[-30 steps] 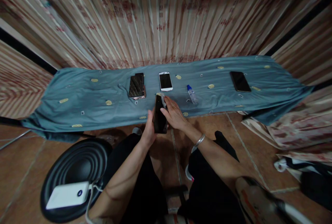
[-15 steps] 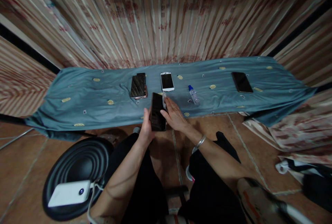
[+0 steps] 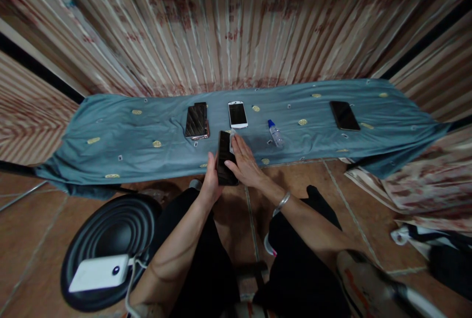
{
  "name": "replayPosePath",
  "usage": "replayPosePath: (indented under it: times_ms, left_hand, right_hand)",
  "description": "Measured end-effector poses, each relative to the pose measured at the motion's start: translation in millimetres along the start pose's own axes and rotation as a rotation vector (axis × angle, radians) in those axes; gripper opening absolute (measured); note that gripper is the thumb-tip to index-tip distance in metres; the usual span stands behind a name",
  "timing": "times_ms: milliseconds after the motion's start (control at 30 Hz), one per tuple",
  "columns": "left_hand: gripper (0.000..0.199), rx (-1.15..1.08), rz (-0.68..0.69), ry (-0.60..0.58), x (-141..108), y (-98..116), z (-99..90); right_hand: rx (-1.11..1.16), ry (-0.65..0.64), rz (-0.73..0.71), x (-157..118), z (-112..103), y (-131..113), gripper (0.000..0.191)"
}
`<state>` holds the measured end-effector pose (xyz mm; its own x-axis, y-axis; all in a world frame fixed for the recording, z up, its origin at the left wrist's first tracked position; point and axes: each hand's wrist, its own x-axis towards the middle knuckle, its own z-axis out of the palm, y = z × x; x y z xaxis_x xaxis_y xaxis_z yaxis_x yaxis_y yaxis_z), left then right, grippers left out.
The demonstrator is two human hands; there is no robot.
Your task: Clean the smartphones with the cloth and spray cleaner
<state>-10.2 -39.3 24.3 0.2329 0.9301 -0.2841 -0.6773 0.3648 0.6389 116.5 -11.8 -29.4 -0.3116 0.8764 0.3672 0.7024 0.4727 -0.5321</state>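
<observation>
Nearest, below and to the left of the black smartphone (image 3: 224,156) in hand, a white power bank (image 3: 98,274) with a cable lies on a black ringed basin (image 3: 79,232). That phone is between the two hands, just off the near edge of the teal cloth (image 3: 110,146). The left hand (image 3: 211,178) grips its left long edge, thumb along the side, fingers hidden beneath. The right hand (image 3: 248,163) lies across its right side, fingers close together over a whitish wipe (image 3: 232,142), thumb out over the screen; whether those fingers pinch the wipe or only press it, I cannot tell. The phone should handle as light and stiff, its glass slick, more so if damp, and liable to crack if dropped; the long edges are the surest hold. The wipe looks soft and limp, best held flat under several fingertips. Beyond the phone lie a blue-capped bottle (image 3: 275,134) to its right, stacked dark phones (image 3: 195,120) to its left, a white smartphone (image 3: 237,114) and, well right, another dark phone (image 3: 344,115).
</observation>
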Motion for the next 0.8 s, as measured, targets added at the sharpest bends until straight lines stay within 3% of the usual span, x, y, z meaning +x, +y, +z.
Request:
replayPosePath:
  times_ms: [300,533,800]
  left_hand:
    - [0.055,-0.016,-0.047,0.042,-3.8,-4.1,1.5]
    - [0.055,0.023,-0.001,0.0,0.7,-9.1,-7.7]
    - [0.059,0.096,0.014,0.018,-1.9,-1.1,-5.5]
  right_hand:
    - [-0.002,0.0,-0.054,4.2,4.4,-8.7,0.085]
    - [0.001,-0.006,-0.099,4.3,1.4,-14.0,0.087]
    - [0.019,-0.045,-0.153,-3.4,1.5,-24.7,0.089]
